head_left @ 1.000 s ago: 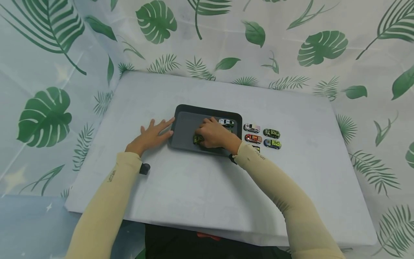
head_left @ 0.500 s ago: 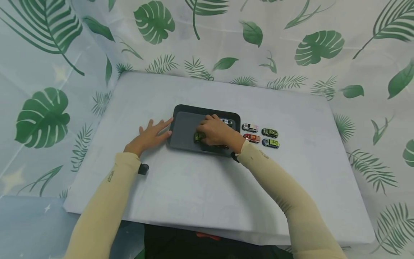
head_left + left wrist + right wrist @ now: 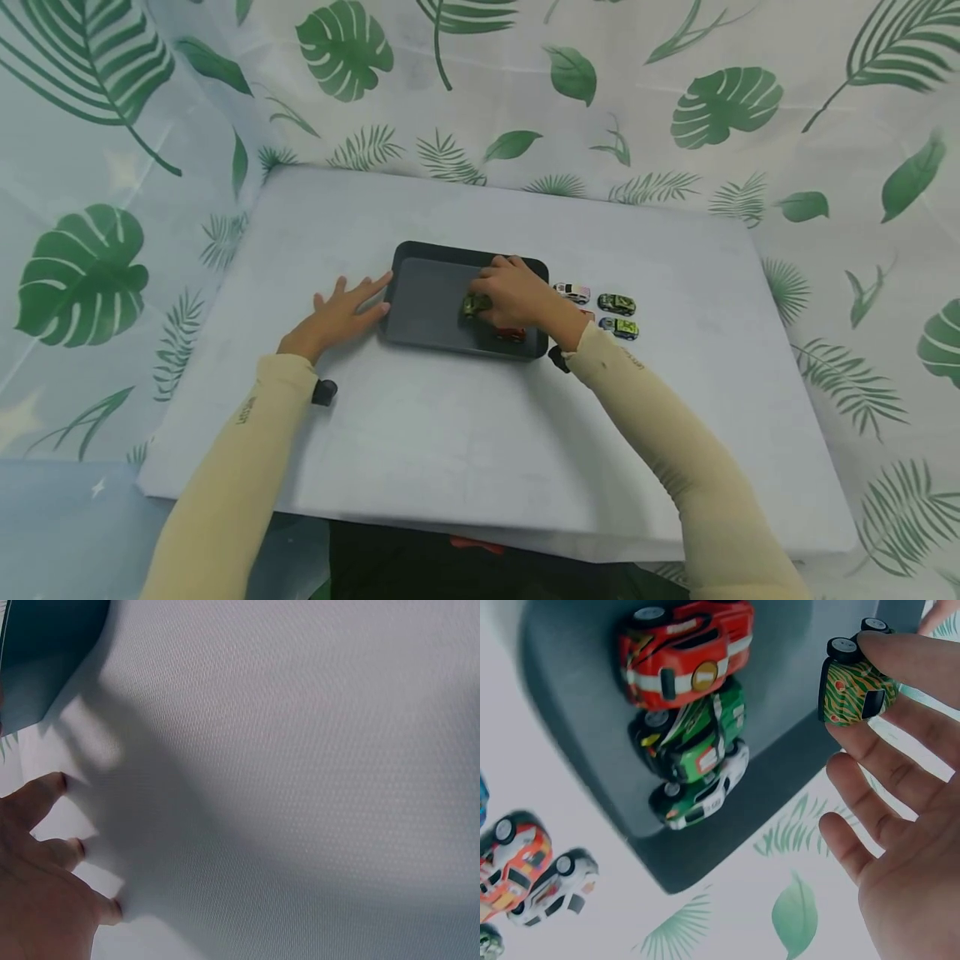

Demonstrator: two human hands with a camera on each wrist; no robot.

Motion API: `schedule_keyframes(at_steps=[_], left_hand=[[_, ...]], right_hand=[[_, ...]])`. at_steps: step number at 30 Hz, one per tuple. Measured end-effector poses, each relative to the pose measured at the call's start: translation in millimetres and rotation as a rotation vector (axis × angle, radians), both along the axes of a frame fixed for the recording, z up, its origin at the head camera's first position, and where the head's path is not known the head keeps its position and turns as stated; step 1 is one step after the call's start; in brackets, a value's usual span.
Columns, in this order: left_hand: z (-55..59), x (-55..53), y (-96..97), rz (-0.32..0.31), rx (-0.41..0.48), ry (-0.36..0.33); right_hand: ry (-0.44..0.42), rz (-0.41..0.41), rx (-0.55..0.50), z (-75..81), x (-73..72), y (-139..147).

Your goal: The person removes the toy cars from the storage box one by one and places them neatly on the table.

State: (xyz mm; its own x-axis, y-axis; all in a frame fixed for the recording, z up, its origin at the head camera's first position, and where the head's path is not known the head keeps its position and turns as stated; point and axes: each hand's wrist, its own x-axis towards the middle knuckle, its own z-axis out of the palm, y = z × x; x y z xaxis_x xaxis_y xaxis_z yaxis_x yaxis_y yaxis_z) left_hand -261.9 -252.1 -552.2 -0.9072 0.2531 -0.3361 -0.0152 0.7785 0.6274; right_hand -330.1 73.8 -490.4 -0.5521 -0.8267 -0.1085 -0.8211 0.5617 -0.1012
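My right hand [image 3: 517,293] pinches a green toy car with orange camouflage stripes [image 3: 859,690] between thumb and fingers, over the dark grey tray [image 3: 420,304]. Below the hand, a red toy car with a white stripe [image 3: 686,656], a green one [image 3: 697,739] and a white one [image 3: 705,791] sit side by side in the tray. Fingers spread, my left hand [image 3: 330,317] rests at the tray's left edge, its fingertips at the rim. In the left wrist view, three of its fingers show beside the tray's corner.
Right of the tray on the white tablecloth [image 3: 450,442] stand more toy cars: a white one [image 3: 572,292], a dark green one [image 3: 617,303], a blue and yellow one [image 3: 619,327]. An orange one [image 3: 517,859] is partly hidden by my right wrist in the head view.
My right hand has moved the camouflage car rightward and toward the tray's far side. The red car in the tray now shows below the hand. My left hand stays at the tray's edge.
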Motion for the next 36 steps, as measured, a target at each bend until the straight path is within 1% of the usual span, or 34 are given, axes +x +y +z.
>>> schedule_keyframes(at_steps=[9,14,22,31,36], left_hand=[[2.5,1.4,-0.2,-0.007,0.023,0.004],[2.0,1.0,0.6,-0.011,0.032,0.01],[2.4,2.5,-0.4,-0.01,0.013,0.008],[0.7,1.5,-0.5,-0.01,0.012,0.003],[0.7,1.5,-0.3,-0.011,0.013,0.007]], right_hand=[[-0.008,-0.042,-0.015,9.4,3.5,17.7],[-0.008,-0.073,-0.022,11.4,3.0,29.1],[0.004,-0.094,-0.057,16.6,5.1,51.3],[-0.015,-0.178,-0.071,19.7,9.9,81.7],[-0.011,-0.212,-0.072,16.6,11.8,97.8]])
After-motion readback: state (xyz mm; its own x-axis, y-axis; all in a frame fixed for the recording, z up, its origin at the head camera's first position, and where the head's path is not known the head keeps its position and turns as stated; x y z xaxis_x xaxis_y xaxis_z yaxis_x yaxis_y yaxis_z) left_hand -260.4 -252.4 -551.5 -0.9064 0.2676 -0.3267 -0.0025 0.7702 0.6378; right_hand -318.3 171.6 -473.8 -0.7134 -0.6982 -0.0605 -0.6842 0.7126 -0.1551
